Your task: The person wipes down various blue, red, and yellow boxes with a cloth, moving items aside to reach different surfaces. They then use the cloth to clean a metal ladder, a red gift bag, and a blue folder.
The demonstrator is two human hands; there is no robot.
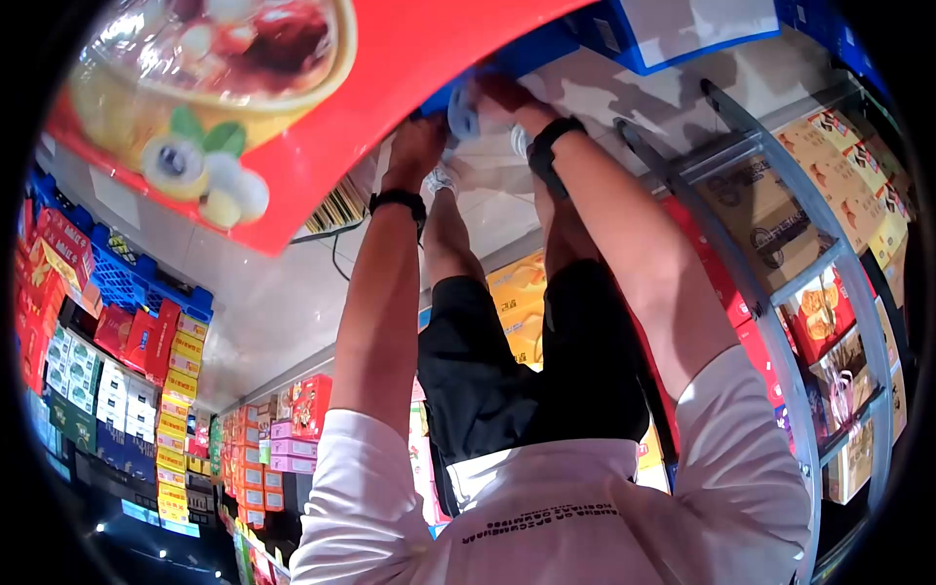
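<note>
My left hand [417,148] is by the lower edge of a big red panel [429,54] printed with a dessert picture; its fingers are in shadow and partly hidden. My right hand [512,97] is just to the right, its fingers closed near a crumpled light-blue cloth-like thing [463,112] that hangs between the two hands. The right fingers seem to grip this thing, though shadow blurs the contact. Behind the hands runs a dark blue edge [541,58] under the red panel. Both wrists wear black bands.
A grey metal ladder [795,234] leans on the right beside stacked cartons [765,219]. A blue-edged box [673,29] is at the top. Boxed goods [180,409] and a blue crate [127,263] stand on the left. My white shoes [441,179] are on the pale floor.
</note>
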